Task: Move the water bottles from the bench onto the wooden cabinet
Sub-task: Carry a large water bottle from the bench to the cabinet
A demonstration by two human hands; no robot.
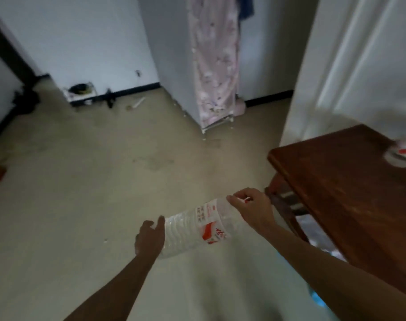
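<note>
The water bottle [192, 230] hangs just beside the wooden cabinet [350, 181].

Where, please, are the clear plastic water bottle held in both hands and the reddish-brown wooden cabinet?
Clear plastic water bottle [182, 231]: head view, ribbed lower body.
Reddish-brown wooden cabinet [336, 181]: head view, bare top surface.

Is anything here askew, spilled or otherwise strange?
The large clear plastic water bottle with a red-and-white label is held nearly on its side: the right hand grips its cap end, the left hand supports its base. No spill shows; the pale floor has dull stains.
</note>
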